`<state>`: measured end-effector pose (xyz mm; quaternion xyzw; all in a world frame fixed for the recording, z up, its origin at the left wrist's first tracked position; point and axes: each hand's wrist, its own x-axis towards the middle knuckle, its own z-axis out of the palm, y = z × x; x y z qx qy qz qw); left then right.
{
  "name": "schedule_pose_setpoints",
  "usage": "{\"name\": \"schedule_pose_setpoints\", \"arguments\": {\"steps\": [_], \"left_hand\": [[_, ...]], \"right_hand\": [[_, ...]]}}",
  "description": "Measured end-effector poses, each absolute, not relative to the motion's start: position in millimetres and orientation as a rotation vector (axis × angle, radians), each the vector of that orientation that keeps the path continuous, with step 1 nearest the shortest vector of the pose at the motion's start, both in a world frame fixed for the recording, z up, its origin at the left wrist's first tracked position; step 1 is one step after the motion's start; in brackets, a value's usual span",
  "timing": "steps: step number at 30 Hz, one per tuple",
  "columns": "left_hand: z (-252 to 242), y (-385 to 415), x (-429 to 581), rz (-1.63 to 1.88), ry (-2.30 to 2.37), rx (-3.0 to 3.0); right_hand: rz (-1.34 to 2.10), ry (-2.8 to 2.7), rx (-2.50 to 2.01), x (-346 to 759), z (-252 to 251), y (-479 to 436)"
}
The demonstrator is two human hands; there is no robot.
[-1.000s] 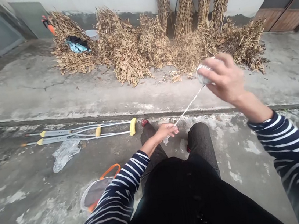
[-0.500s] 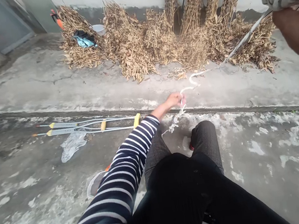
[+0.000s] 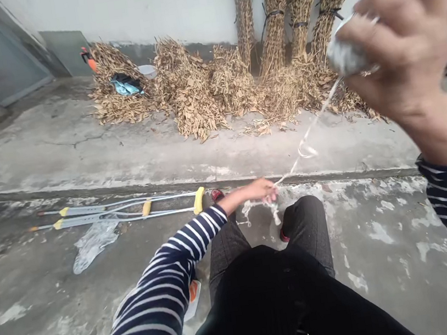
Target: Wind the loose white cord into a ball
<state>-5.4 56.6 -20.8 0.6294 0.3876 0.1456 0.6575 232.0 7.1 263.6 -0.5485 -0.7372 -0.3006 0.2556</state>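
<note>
My left hand [image 3: 260, 190] is closed on a white cord [image 3: 295, 164], low in front of my knees. A short knotted or looped end of the cord dangles below that hand. Raised at the upper right, my right hand [image 3: 406, 47] grips a wound bundle of white cord [image 3: 346, 53], blurred by motion. Between the two hands the cord runs slantwise, with a small kink or loop about midway.
A pair of crutches [image 3: 129, 209] lies on the ground to the left, touching a clear plastic bag [image 3: 95, 244]. Dried plant stalks [image 3: 197, 96] line the wall beyond a low concrete step [image 3: 131, 158]. A white container [image 3: 192, 299] sits partly behind my left arm.
My right hand has come left and into fuller view with the bundle. My left hand has shifted slightly down and left in view, still holding the cord. The camera view has tilted up.
</note>
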Motion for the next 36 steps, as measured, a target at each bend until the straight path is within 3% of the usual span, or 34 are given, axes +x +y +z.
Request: {"name": "schedule_pose_setpoints", "arguments": {"steps": [4,12,26,36], "left_hand": [[-56.2,49.4,-19.2,0.524,1.081,1.411],[43.0,56.4,33.1,1.130,0.686,1.244],[31.6,13.6,-19.9,0.638,0.367,0.944],[65.4,6.6,-36.9,0.931,0.511,0.830]], "right_hand": [[-0.930,-2.183,-1.432,230.2,215.3,24.2],[-0.678,-2.309,-1.326,206.1,150.0,41.0],[-0.654,-2.214,-1.414,237.4,113.3,44.3],[-0.217,-2.232,-1.520,230.6,54.2,38.2]]}}
